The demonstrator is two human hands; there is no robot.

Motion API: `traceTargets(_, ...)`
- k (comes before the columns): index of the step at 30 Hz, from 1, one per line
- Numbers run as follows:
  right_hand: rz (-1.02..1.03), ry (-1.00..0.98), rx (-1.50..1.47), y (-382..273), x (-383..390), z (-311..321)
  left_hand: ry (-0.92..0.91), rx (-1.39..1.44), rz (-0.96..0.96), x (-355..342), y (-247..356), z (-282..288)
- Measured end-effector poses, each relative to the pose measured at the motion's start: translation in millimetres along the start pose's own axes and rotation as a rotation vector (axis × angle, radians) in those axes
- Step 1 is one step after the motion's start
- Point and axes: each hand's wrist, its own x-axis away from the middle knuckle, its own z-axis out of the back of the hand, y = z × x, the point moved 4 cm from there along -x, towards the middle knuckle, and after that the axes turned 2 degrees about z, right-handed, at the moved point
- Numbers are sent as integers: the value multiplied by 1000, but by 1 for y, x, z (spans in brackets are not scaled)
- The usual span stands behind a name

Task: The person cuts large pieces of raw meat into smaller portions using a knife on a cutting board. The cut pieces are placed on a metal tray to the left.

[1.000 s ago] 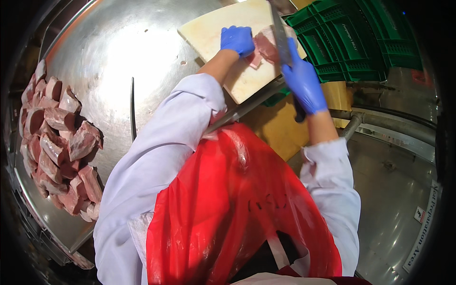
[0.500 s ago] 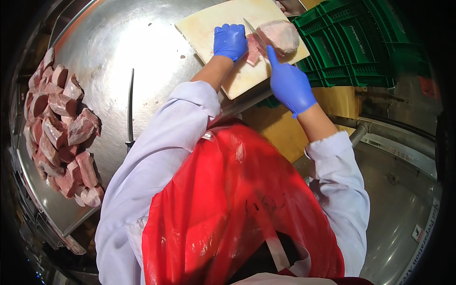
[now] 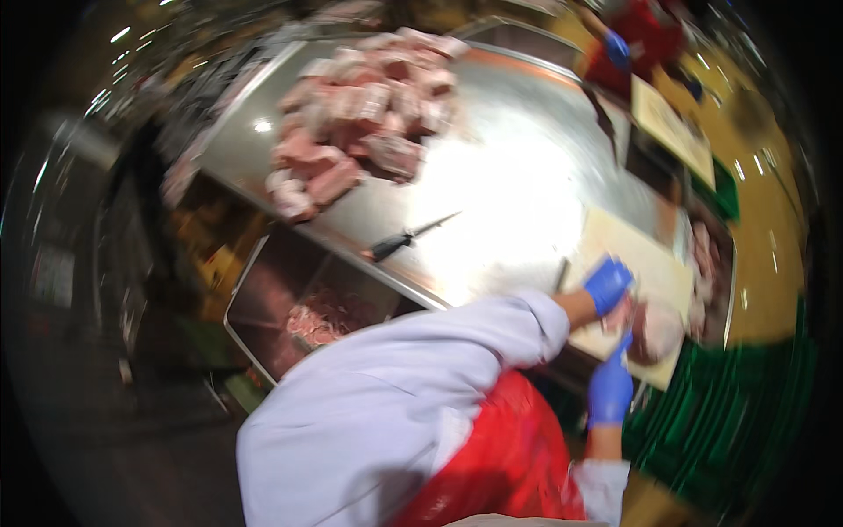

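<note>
A large piece of pale pink meat (image 3: 657, 334) lies on the white cutting board (image 3: 628, 237) at the right, with a smaller cut piece (image 3: 617, 314) beside it. My left hand (image 3: 608, 285), in a blue glove, is closed in a fist at the smaller piece; its fingertips are hidden. In another blue glove, my right hand (image 3: 610, 391) is closed around a knife at the near side of the meat, index finger stretched along it. Motion blur smears the blade, which shows more clearly in the earlier frame.
Several meat chunks (image 3: 360, 114) are heaped on the steel table (image 3: 518, 114). A dark-handled thin blade or steel (image 3: 391, 246) lies there. A bin (image 3: 255, 307) holds trimmings; green crates (image 3: 711, 422) stand at right. Another person's gloved hand (image 3: 617, 48) is near a second board (image 3: 672, 132).
The view has swung left, so the hands and board now appear farther right and lower. The bin and another person have come into view. Both hands remain at the meat.
</note>
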Motion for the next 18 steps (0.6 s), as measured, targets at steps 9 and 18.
traceTargets(9,168,-94,136,106,94,-41,-13,-121,255,14,0,15)
traceTargets(18,63,-4,-513,232,186,19,-217,-224,-158,84,78,15)
